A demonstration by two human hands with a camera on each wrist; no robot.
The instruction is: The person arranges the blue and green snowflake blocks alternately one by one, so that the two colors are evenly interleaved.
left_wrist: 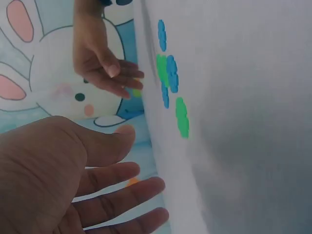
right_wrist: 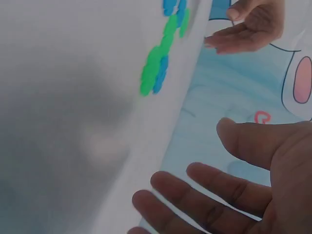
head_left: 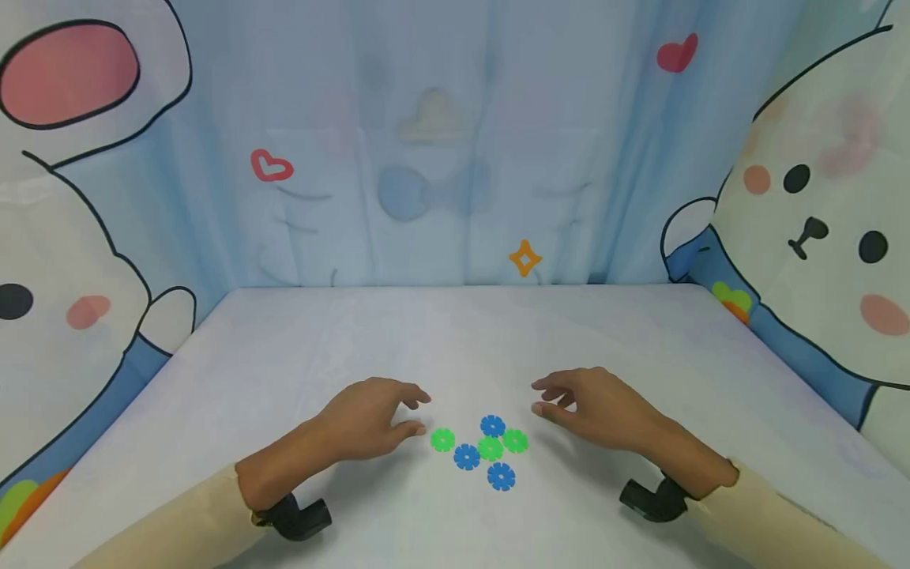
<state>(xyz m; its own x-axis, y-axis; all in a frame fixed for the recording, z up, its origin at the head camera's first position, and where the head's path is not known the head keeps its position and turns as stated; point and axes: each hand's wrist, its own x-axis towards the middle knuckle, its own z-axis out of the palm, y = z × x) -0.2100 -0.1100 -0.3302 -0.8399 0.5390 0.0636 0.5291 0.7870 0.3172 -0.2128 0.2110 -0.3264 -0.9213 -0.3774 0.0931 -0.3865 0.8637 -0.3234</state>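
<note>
Three green and three blue notched plastic discs lie flat in a loose group on the white table. A lone green disc (head_left: 443,440) is at the left, close to the fingertips of my left hand (head_left: 368,419). Another green disc (head_left: 490,449) sits mid-group, and a third green disc (head_left: 515,441) is nearest my right hand (head_left: 596,406). The blue discs are a far one (head_left: 493,426), a left one (head_left: 467,457) and a near one (head_left: 501,476). Both hands hover over the table with relaxed, slightly bent fingers, holding nothing.
A white cloth covers the table (head_left: 320,332). Behind it hangs a light blue curtain (head_left: 320,95) with cartoon bears, hearts and a star. Each wrist wears a black camera mount, one at the left (head_left: 295,518) and one at the right (head_left: 656,499).
</note>
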